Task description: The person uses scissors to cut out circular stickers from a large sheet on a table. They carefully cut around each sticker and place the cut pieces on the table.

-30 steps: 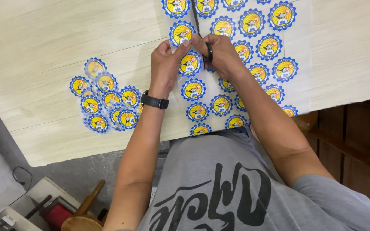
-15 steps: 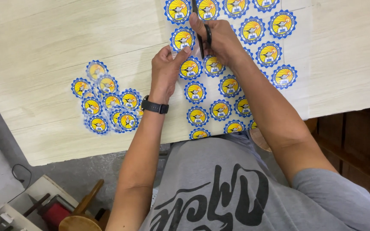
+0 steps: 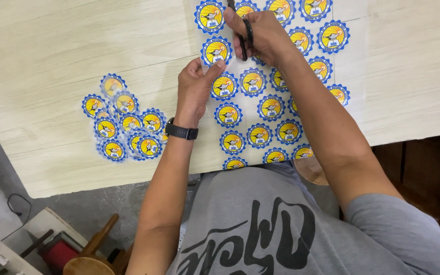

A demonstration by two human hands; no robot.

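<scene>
A clear sheet (image 3: pixel 357 61) printed with several round blue-and-yellow badges lies on the pale wooden table (image 3: pixel 52 46). My right hand (image 3: pixel 260 33) grips black scissors (image 3: pixel 243 38) whose blades point away toward the sheet's top. My left hand (image 3: pixel 194 89), with a black watch on the wrist, pinches the left strip of the sheet beside a badge (image 3: pixel 216 51). A pile of several cut-out badges (image 3: pixel 123 125) rests on the table left of my left hand.
The table's near edge runs just in front of my grey shirt. Below on the left are a grey floor, a wooden stool top (image 3: pixel 85 265), a red object (image 3: pixel 57 252) and a cable. Dark wooden furniture (image 3: pixel 423 173) stands at the right.
Both hands have shifted farther up the sheet, the scissors advancing along the gap between badge columns. My left hand followed, keeping hold of the strip. The cut pile has not moved.
</scene>
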